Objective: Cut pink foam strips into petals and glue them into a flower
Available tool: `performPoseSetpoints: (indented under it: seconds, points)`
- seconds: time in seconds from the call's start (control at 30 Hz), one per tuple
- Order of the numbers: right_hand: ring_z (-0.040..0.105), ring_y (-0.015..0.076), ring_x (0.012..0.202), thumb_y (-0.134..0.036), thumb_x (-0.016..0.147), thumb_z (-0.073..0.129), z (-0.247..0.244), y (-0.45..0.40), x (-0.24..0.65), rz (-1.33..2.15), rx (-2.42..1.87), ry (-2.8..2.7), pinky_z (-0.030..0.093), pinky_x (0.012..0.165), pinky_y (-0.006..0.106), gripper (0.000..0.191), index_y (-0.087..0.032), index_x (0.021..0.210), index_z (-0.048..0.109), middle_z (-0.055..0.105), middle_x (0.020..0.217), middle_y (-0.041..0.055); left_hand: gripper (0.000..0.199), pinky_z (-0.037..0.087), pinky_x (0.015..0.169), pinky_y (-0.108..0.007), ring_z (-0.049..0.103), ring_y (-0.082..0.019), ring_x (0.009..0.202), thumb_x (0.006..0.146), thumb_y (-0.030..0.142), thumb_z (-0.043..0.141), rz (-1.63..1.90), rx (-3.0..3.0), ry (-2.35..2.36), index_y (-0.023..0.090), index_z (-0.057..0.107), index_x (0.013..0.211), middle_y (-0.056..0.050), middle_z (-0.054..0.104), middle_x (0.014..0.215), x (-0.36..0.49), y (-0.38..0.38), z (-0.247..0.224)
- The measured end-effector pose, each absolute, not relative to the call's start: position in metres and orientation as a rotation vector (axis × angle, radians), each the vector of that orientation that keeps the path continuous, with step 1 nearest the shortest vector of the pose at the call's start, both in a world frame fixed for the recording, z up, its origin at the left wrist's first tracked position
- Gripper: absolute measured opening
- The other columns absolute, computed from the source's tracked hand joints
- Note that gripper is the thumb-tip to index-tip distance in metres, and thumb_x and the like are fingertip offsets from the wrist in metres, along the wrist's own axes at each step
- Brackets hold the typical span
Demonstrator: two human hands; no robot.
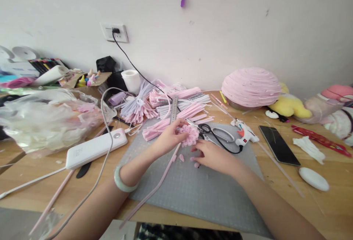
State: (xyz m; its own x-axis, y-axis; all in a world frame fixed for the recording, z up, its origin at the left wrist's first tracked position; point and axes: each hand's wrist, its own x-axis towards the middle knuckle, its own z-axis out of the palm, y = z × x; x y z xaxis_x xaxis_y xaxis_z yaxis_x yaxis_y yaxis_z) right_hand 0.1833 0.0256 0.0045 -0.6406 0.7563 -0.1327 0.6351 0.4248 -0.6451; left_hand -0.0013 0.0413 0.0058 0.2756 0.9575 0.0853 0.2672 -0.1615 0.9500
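My left hand is closed on a fluffy pink flower made of looped, pipe-cleaner-like strips, its thumb lying across the petals. At the flower's lower right is my right hand, fingers bent and apart, the fingertips close to the flower's edge. Just under those fingers lies a small pink piece; whether they touch it is unclear. Another small pink petal piece rests on the grey cutting mat. A long pink strip runs from below the flower toward the table's front edge.
Behind the hands lie scissors, a metal ruler and bundles of pink pipe cleaners. A glue gun and phone are at right. A white power bank and plastic bag sit left; a cable crosses there.
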Motion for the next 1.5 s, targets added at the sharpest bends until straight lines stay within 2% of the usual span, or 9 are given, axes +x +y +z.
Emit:
performPoseSetpoints:
  seconds: [0.2, 0.37, 0.53, 0.67, 0.77, 0.9, 1.13, 1.27, 1.5]
  points:
    - [0.056, 0.0113, 0.066, -0.016, 0.077, 0.049, -0.003, 0.025, 0.184, 0.891, -1.186, -2.645, 0.040, 0.063, 0.022, 0.012, -0.016, 0.077, 0.061, 0.058, 0.091, 0.0047, 0.029, 0.040, 0.057, -0.019, 0.046, -0.007, 0.062, 0.071, 0.018, 0.052, 0.974, 1.629, 1.130, 0.020, 0.049, 0.100, 0.000, 0.051, 0.094, 0.001, 0.040, 0.005]
    - [0.049, 0.0109, 0.060, -0.012, 0.065, 0.052, 0.000, 0.021, 0.182, 0.822, -1.298, -2.679, 0.033, 0.052, 0.021, 0.010, -0.016, 0.071, 0.058, 0.058, 0.074, 0.0022, 0.027, 0.037, 0.052, -0.018, 0.043, -0.005, 0.056, 0.071, 0.017, 0.051, 0.963, 1.601, 1.102, 0.020, 0.049, 0.098, 0.002, 0.050, 0.089, 0.004, 0.036, 0.008]
    - [0.050, 0.0094, 0.056, -0.012, 0.065, 0.052, 0.019, 0.017, 0.186, 1.180, -1.139, -2.544, 0.034, 0.050, 0.019, 0.022, -0.017, 0.083, 0.063, 0.057, 0.064, -0.0019, 0.024, 0.037, 0.051, -0.018, 0.043, -0.005, 0.055, 0.071, 0.016, 0.051, 0.963, 1.588, 1.125, 0.019, 0.048, 0.095, 0.001, 0.050, 0.086, 0.008, 0.034, 0.012]
    - [0.053, 0.0109, 0.059, -0.024, 0.071, 0.055, 0.032, 0.017, 0.189, 1.472, -1.055, -2.119, 0.040, 0.054, 0.021, 0.015, -0.017, 0.081, 0.063, 0.059, 0.065, -0.0010, 0.025, 0.038, 0.052, -0.018, 0.045, -0.005, 0.056, 0.069, 0.015, 0.053, 0.973, 1.540, 1.139, 0.018, 0.048, 0.093, 0.001, 0.050, 0.086, 0.013, 0.030, 0.015]
    - [0.053, 0.0115, 0.059, -0.029, 0.071, 0.058, 0.032, 0.021, 0.187, 1.292, -1.188, -1.778, 0.042, 0.056, 0.023, 0.015, -0.017, 0.078, 0.062, 0.060, 0.067, -0.0005, 0.022, 0.037, 0.049, -0.017, 0.043, -0.004, 0.052, 0.069, 0.016, 0.054, 0.972, 1.509, 1.144, 0.018, 0.048, 0.090, 0.002, 0.049, 0.085, 0.016, 0.028, 0.017]
    - [0.052, 0.0126, 0.066, -0.029, 0.071, 0.058, 0.025, 0.026, 0.180, 0.961, -1.256, -1.659, 0.042, 0.061, 0.024, 0.014, -0.018, 0.076, 0.065, 0.058, 0.079, 0.0015, 0.022, 0.037, 0.049, -0.017, 0.043, -0.003, 0.051, 0.068, 0.020, 0.057, 0.980, 1.457, 1.105, 0.018, 0.046, 0.087, 0.003, 0.048, 0.085, 0.019, 0.026, 0.015]
    - [0.051, 0.0125, 0.065, -0.027, 0.071, 0.058, 0.014, 0.028, 0.174, 0.860, -1.216, -1.667, 0.042, 0.060, 0.024, 0.011, -0.017, 0.071, 0.063, 0.056, 0.079, 0.0021, 0.026, 0.040, 0.051, -0.018, 0.046, -0.005, 0.054, 0.069, 0.024, 0.060, 0.963, 1.362, 1.035, 0.018, 0.043, 0.088, 0.004, 0.047, 0.078, 0.020, 0.026, 0.012]
    - [0.050, 0.0117, 0.063, -0.025, 0.076, 0.056, 0.005, 0.027, 0.171, 0.738, -1.143, -1.700, 0.042, 0.057, 0.024, 0.010, -0.017, 0.075, 0.063, 0.055, 0.080, 0.0028, 0.027, 0.039, 0.049, -0.018, 0.046, -0.005, 0.055, 0.068, 0.028, 0.062, 0.971, 1.355, 1.030, 0.018, 0.043, 0.084, 0.004, 0.045, 0.076, 0.019, 0.028, 0.011]
    - [0.053, 0.0144, 0.073, -0.027, 0.083, 0.046, 0.007, 0.024, 0.169, 0.621, -1.148, -1.834, 0.043, 0.063, 0.025, 0.018, -0.019, 0.089, 0.061, 0.057, 0.089, 0.0063, 0.025, 0.038, 0.049, -0.018, 0.045, -0.004, 0.052, 0.067, 0.025, 0.061, 0.975, 1.309, 1.039, 0.018, 0.041, 0.080, 0.006, 0.044, 0.068, 0.018, 0.029, 0.012]
